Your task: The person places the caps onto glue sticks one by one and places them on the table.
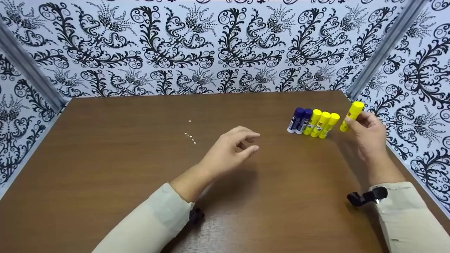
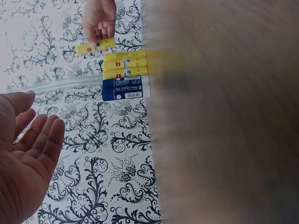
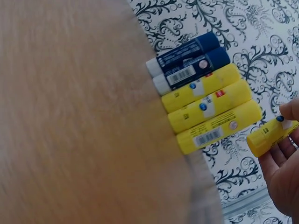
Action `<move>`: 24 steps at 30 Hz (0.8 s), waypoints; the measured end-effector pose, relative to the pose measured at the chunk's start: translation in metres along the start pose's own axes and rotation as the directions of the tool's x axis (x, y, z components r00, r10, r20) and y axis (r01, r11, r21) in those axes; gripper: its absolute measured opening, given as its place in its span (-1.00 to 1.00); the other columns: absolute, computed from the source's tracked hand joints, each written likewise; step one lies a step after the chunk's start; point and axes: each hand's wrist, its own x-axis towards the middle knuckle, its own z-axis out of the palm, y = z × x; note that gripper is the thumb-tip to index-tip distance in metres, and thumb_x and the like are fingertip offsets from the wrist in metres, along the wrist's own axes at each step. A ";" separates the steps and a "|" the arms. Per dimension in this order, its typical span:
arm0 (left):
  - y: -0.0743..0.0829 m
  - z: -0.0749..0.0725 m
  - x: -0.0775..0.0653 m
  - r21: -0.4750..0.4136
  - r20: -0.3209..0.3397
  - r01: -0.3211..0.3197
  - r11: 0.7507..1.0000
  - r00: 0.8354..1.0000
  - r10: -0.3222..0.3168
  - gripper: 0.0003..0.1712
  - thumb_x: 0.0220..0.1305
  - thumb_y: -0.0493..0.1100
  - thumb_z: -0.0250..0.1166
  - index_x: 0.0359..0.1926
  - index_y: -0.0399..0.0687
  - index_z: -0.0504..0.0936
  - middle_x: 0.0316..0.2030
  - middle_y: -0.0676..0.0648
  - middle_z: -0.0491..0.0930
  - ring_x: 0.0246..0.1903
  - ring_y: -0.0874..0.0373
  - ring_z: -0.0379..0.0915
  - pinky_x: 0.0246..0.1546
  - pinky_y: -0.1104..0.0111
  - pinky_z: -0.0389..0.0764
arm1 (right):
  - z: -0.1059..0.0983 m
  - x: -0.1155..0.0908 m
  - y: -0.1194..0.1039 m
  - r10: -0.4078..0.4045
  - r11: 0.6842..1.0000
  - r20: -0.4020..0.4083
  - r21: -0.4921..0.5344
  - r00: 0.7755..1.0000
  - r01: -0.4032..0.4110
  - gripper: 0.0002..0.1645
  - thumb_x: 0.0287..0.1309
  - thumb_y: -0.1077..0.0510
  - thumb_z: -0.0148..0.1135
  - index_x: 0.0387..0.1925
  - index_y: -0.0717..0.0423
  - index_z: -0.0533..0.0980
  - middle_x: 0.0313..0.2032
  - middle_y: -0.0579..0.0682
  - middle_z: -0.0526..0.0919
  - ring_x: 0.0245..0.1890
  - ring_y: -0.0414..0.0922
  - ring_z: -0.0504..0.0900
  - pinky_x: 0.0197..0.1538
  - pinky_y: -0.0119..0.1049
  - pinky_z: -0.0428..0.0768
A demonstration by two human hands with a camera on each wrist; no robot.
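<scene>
A yellow glue stick (image 1: 352, 116) is pinched between the thumb and fingers of my right hand (image 1: 372, 135), close to the right end of a row of glue sticks. In that row, two dark blue glue sticks (image 1: 300, 120) with white bases stand upright at the left, and three yellow glue sticks (image 1: 321, 124) stand beside them, side by side. The right wrist view shows the held yellow glue stick (image 3: 266, 137) apart from the row. My left hand (image 1: 230, 149) hovers over the middle of the table, fingers loosely bent, holding nothing.
The brown wooden table (image 1: 123, 168) is enclosed by black-and-white patterned walls (image 1: 190, 45) at the back and sides. Several small white bits (image 1: 190, 136) lie left of the left hand. A grey metal post (image 1: 379, 52) rises at the back right corner.
</scene>
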 end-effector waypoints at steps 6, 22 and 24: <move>0.002 0.004 0.000 -0.007 0.011 0.025 1.000 1.000 -0.025 -0.62 0.41 -0.22 0.37 0.20 -0.19 0.67 0.12 -0.11 0.65 -0.08 0.08 0.69 -0.02 0.44 0.73 | -0.007 0.002 0.011 0.036 0.997 0.034 -0.065 0.999 -0.034 -0.71 0.22 0.33 0.43 -0.07 0.04 0.59 -0.23 -0.18 0.66 -0.14 -0.27 0.56 -0.13 -0.66 0.66; 0.001 0.013 0.003 0.005 0.033 0.007 1.000 0.999 -0.007 -0.64 0.43 -0.21 0.36 0.19 -0.19 0.67 0.10 -0.10 0.64 -0.09 0.11 0.67 -0.07 0.50 0.72 | -0.014 0.007 0.033 0.154 0.985 0.115 -0.099 0.981 -0.143 -0.71 0.21 0.29 0.48 -0.10 -0.04 0.59 -0.22 -0.20 0.68 -0.24 -0.34 0.67 -0.09 -0.58 0.71; 0.000 0.013 0.003 0.008 0.031 0.005 1.000 1.000 -0.005 -0.64 0.43 -0.21 0.36 0.18 -0.19 0.67 0.09 -0.11 0.64 -0.10 0.11 0.67 -0.07 0.50 0.72 | -0.016 0.008 0.035 0.169 0.983 0.122 -0.096 0.978 -0.158 -0.70 0.22 0.29 0.47 -0.09 -0.04 0.60 -0.21 -0.20 0.69 -0.23 -0.33 0.68 -0.09 -0.57 0.71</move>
